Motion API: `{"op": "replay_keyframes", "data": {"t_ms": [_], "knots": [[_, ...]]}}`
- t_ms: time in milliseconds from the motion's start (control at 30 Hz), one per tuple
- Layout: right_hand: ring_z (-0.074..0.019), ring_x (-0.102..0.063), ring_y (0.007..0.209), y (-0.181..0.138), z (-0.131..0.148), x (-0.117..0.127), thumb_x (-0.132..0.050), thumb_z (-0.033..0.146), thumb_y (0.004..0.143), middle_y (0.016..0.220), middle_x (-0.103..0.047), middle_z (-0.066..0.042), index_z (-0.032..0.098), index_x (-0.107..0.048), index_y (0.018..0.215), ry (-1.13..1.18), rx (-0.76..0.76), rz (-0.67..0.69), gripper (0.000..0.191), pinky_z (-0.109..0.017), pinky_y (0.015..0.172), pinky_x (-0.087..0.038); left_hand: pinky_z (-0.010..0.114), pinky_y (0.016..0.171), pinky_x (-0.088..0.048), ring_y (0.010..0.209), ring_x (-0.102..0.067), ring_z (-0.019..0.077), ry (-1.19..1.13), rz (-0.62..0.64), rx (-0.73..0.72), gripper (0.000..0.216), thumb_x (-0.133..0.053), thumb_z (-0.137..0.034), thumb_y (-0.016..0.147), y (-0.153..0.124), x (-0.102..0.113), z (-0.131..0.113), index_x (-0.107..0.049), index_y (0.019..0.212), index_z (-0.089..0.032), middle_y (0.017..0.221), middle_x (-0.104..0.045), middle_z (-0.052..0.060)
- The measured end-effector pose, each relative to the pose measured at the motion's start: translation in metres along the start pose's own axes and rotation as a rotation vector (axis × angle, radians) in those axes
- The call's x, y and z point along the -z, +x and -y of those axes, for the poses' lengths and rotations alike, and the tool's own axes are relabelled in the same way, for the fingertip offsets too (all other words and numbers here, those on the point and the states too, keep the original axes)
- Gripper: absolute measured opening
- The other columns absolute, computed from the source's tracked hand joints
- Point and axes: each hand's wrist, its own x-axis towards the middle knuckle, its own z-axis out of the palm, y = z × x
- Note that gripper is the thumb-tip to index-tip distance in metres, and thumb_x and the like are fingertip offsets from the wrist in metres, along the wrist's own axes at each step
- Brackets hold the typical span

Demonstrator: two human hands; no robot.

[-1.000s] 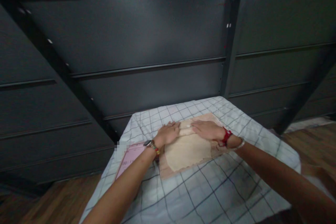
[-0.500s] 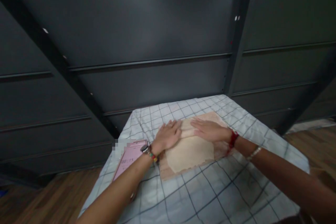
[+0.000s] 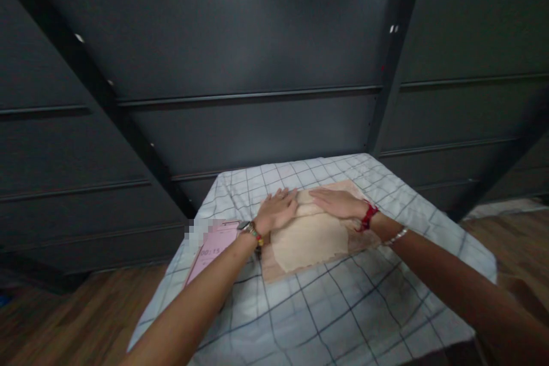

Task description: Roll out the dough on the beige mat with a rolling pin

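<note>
A flat sheet of pale dough (image 3: 309,239) lies on a light brown board (image 3: 271,269) on a small table covered with a checked cloth (image 3: 334,314). My left hand (image 3: 277,211) and my right hand (image 3: 337,202) lie flat, fingers stretched out, on a rolling pin (image 3: 305,207) at the far edge of the dough. Most of the pin is hidden under my palms. My left wrist wears a watch and a beaded band; my right wrist has a red thread and a thin bangle.
A pink phone (image 3: 212,250) with a timer on its screen lies on the cloth left of the board, partly under my left forearm. A dark metal panelled wall (image 3: 257,68) rises directly behind the table. Wooden floor (image 3: 64,320) shows on both sides.
Both hands have stayed flat on the rolling pin, which rolled slightly away from me over the dough. The view shifted a little as my head moved.
</note>
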Motion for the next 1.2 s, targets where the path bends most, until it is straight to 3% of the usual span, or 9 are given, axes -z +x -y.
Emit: {"op": "replay_keyframes", "data": {"t_ms": [67,133,300,500,700,900,1200], "knots": [[-0.0225,-0.048,0.122,-0.018,0.006,-0.005,-0.03,0.04,0.096,0.132,-0.054,-0.01,0.018,-0.053,0.128,0.008,0.004,0.03,0.045,-0.042,0.104,-0.035,0.045,0.111,-0.022,0.138,-0.027,0.0256,0.026,0.034,-0.027,0.051,-0.021,-0.04,0.096,-0.02,-0.007,-0.006,-0.037,0.141,-0.021,0.148,-0.035,0.006],[-0.0232,-0.045,0.124,-0.035,0.013,-0.008,-0.031,0.039,0.095,0.134,-0.053,-0.01,0.016,-0.049,0.133,0.013,-0.014,0.039,0.047,-0.043,0.105,-0.033,0.042,0.113,-0.017,0.14,-0.021,0.0241,0.069,0.03,-0.038,0.055,-0.019,-0.037,0.094,-0.04,-0.012,-0.014,-0.031,0.144,-0.015,0.151,-0.028,0.008],[-0.0261,-0.046,0.121,-0.056,0.027,-0.008,-0.044,0.035,0.09,0.132,-0.053,-0.011,0.017,-0.047,0.134,-0.026,-0.051,-0.045,0.047,-0.047,0.103,-0.033,0.039,0.113,-0.017,0.14,-0.021,0.0236,0.094,-0.032,-0.023,0.058,-0.025,-0.033,0.09,-0.064,-0.017,-0.027,-0.029,0.144,-0.012,0.152,-0.025,0.01],[-0.0219,-0.053,0.111,-0.041,0.019,0.001,-0.051,0.029,0.09,0.121,-0.059,-0.01,0.017,-0.057,0.121,-0.033,0.11,-0.096,0.034,-0.039,0.097,-0.041,0.032,0.105,-0.031,0.129,-0.042,0.0201,0.055,0.018,-0.051,0.054,-0.016,-0.033,0.093,-0.039,-0.009,-0.013,-0.04,0.137,-0.013,0.141,-0.045,0.009],[-0.0217,-0.057,0.101,-0.015,0.008,0.0,-0.054,0.03,0.089,0.106,-0.064,-0.011,0.014,-0.063,0.11,-0.09,0.146,-0.123,0.028,-0.036,0.09,-0.045,0.033,0.094,-0.04,0.111,-0.057,0.0213,0.098,-0.064,-0.077,0.048,-0.015,-0.029,0.094,-0.008,-0.007,0.0,-0.056,0.115,-0.017,0.124,-0.061,0.008],[-0.0164,-0.059,0.085,-0.001,0.011,-0.003,-0.05,0.028,0.092,0.089,-0.066,-0.007,0.015,-0.067,0.087,0.012,0.108,-0.192,0.022,-0.028,0.08,-0.045,0.032,0.095,-0.038,0.11,-0.057,0.0208,0.078,-0.131,-0.123,0.05,-0.012,-0.032,0.096,-0.013,-0.015,0.002,-0.055,0.115,-0.017,0.123,-0.062,0.008],[-0.0139,-0.055,0.069,0.012,0.008,-0.005,-0.05,0.018,0.09,0.076,-0.065,-0.006,0.013,-0.064,0.076,-0.002,0.05,-0.226,0.02,-0.025,0.067,-0.039,0.031,0.091,-0.042,0.111,-0.058,0.0206,0.077,-0.104,-0.084,0.049,-0.014,-0.03,0.096,-0.012,-0.017,0.002,-0.052,0.123,-0.015,0.124,-0.061,0.009]]}}
